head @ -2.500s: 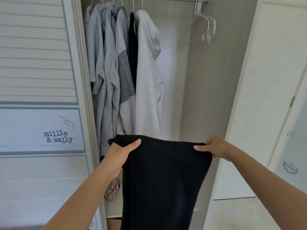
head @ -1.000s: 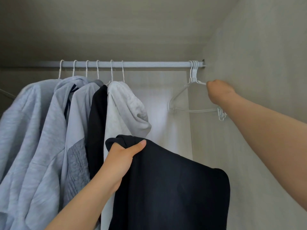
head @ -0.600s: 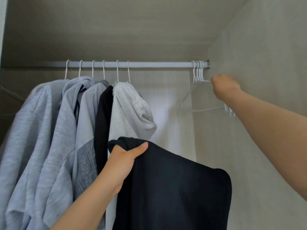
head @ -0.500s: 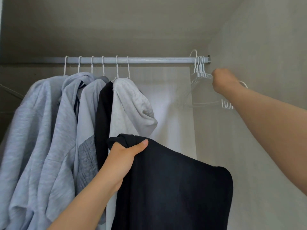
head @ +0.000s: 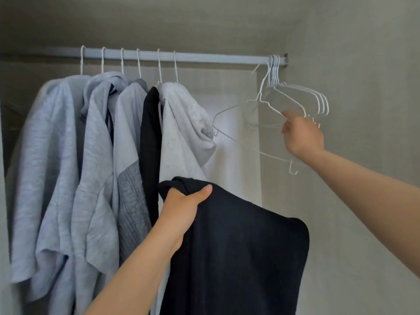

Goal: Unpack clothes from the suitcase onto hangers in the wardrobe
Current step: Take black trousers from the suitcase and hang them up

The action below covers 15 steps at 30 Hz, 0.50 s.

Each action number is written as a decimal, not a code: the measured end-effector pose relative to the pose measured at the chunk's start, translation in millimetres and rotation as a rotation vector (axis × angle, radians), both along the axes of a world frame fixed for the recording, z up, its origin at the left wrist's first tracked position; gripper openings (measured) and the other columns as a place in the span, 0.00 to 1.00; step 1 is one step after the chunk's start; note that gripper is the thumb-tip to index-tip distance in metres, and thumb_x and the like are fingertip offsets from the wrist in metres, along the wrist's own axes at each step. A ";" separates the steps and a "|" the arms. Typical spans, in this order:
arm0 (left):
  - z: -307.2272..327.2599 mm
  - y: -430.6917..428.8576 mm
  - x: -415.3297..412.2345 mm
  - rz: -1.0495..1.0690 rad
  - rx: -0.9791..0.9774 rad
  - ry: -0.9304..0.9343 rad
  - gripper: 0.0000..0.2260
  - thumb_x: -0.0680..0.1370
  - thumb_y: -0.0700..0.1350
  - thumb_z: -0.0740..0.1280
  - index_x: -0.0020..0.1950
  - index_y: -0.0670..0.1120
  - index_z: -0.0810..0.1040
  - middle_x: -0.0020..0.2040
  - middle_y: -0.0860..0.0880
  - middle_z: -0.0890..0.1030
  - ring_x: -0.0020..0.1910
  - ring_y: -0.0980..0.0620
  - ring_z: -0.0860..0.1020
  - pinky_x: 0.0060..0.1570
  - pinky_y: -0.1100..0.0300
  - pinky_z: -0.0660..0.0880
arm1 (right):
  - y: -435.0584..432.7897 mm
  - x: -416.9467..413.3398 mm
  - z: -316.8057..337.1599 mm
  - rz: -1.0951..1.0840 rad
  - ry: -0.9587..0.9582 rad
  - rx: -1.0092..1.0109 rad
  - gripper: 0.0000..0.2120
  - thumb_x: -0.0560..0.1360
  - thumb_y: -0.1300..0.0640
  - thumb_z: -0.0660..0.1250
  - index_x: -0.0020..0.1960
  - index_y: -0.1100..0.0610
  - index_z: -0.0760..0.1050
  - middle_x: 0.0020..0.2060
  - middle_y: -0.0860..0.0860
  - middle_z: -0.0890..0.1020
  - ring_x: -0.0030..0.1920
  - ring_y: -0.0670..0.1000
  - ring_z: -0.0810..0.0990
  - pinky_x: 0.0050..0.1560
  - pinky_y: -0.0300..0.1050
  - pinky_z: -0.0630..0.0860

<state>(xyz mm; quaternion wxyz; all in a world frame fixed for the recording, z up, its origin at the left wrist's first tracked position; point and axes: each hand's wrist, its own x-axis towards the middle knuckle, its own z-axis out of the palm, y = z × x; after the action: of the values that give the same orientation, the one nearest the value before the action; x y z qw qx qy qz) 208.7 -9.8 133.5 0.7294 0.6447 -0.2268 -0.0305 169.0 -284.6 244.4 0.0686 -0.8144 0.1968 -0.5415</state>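
Observation:
My left hand (head: 183, 209) grips the top edge of a black garment (head: 236, 253), which hangs down in front of the wardrobe. My right hand (head: 303, 135) holds a white wire hanger (head: 247, 142) by its right shoulder; the hanger is off the rail and tilted, its hook just below the rail (head: 204, 58). Several more empty white hangers (head: 304, 94) stay bunched at the rail's right end. The suitcase is out of view.
Several grey tops (head: 68, 169), a pale hooded one (head: 184, 133) and a black piece (head: 150, 137) hang on the rail's left half. The wardrobe's side wall (head: 363, 110) stands close on the right. A stretch of bare rail lies between the clothes and the empty hangers.
My right hand let go of the black garment, reached up to the bunched hangers, lifted one off the rail and drew it down and left. My left hand kept holding the garment.

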 end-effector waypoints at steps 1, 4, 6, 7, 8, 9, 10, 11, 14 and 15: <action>-4.4 -1.7 -2.2 -0.004 0.006 0.009 0.15 0.73 0.49 0.74 0.56 0.44 0.79 0.49 0.48 0.85 0.49 0.50 0.83 0.54 0.53 0.79 | 5.0 -4.2 -13.9 0.067 -0.011 0.062 0.24 0.75 0.67 0.54 0.69 0.52 0.69 0.55 0.54 0.81 0.59 0.60 0.76 0.54 0.51 0.72; -20.0 -3.5 -10.4 -0.009 -0.004 0.055 0.15 0.73 0.48 0.74 0.56 0.43 0.79 0.50 0.48 0.84 0.50 0.50 0.82 0.57 0.51 0.78 | 20.5 -21.2 -55.2 0.171 -0.067 0.184 0.22 0.76 0.67 0.53 0.67 0.53 0.69 0.52 0.50 0.81 0.57 0.58 0.75 0.51 0.47 0.68; -30.2 -3.7 -19.6 -0.014 0.006 0.068 0.16 0.73 0.49 0.74 0.57 0.43 0.79 0.52 0.48 0.84 0.52 0.49 0.82 0.58 0.50 0.77 | 24.5 -36.5 -79.9 0.138 -0.098 0.140 0.22 0.76 0.68 0.53 0.66 0.54 0.70 0.49 0.49 0.81 0.54 0.58 0.76 0.53 0.50 0.67; -35.1 -3.7 -26.9 -0.014 0.025 0.069 0.17 0.72 0.49 0.74 0.57 0.43 0.79 0.52 0.48 0.84 0.52 0.49 0.82 0.59 0.50 0.76 | 25.3 -46.1 -91.6 0.125 -0.114 0.127 0.22 0.76 0.69 0.53 0.66 0.55 0.69 0.47 0.49 0.80 0.53 0.58 0.76 0.55 0.51 0.66; -39.8 -4.1 -36.4 -0.010 0.040 0.069 0.17 0.73 0.49 0.74 0.57 0.43 0.79 0.52 0.48 0.84 0.52 0.49 0.82 0.59 0.50 0.76 | 26.5 -58.4 -103.4 0.127 -0.134 0.132 0.22 0.75 0.69 0.53 0.66 0.55 0.69 0.46 0.49 0.80 0.53 0.57 0.76 0.56 0.51 0.65; -42.8 -4.7 -46.2 -0.002 0.046 0.063 0.16 0.73 0.49 0.74 0.57 0.44 0.79 0.52 0.48 0.84 0.52 0.49 0.82 0.59 0.51 0.76 | 27.6 -69.3 -115.1 0.134 -0.157 0.141 0.22 0.75 0.69 0.54 0.66 0.55 0.69 0.46 0.48 0.80 0.52 0.56 0.76 0.56 0.51 0.65; -46.3 -5.5 -57.5 0.013 0.041 0.054 0.14 0.74 0.49 0.73 0.57 0.44 0.79 0.52 0.48 0.84 0.52 0.50 0.81 0.57 0.53 0.77 | 28.6 -83.7 -128.2 0.139 -0.180 0.140 0.22 0.76 0.68 0.53 0.66 0.55 0.68 0.45 0.47 0.79 0.50 0.55 0.76 0.56 0.51 0.64; -49.3 -5.5 -67.9 0.035 0.035 0.044 0.13 0.75 0.49 0.71 0.56 0.44 0.79 0.52 0.49 0.83 0.52 0.51 0.81 0.55 0.56 0.77 | 30.8 -96.7 -141.0 0.147 -0.198 0.138 0.21 0.76 0.68 0.53 0.66 0.55 0.68 0.44 0.46 0.79 0.48 0.54 0.76 0.55 0.51 0.65; -63.4 -6.6 -102.6 0.131 0.018 0.073 0.15 0.78 0.50 0.68 0.61 0.44 0.75 0.55 0.50 0.81 0.55 0.51 0.79 0.57 0.56 0.75 | 32.4 -139.8 -180.1 0.256 -0.108 0.328 0.15 0.78 0.64 0.51 0.62 0.53 0.65 0.45 0.43 0.79 0.44 0.51 0.76 0.47 0.47 0.67; -70.4 -6.8 -115.4 0.153 0.012 0.090 0.16 0.78 0.50 0.68 0.62 0.44 0.75 0.56 0.49 0.80 0.55 0.51 0.79 0.59 0.55 0.75 | 31.3 -149.9 -193.1 0.321 -0.046 0.443 0.13 0.78 0.62 0.51 0.59 0.51 0.65 0.45 0.42 0.80 0.44 0.51 0.77 0.46 0.46 0.67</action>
<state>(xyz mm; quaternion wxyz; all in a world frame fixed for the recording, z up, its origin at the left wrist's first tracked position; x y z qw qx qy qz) 93.3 -16.6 63.1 0.7352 0.6624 -0.1436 -0.0053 19.1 -253.3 51.3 0.3343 -0.7879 0.1772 -0.4859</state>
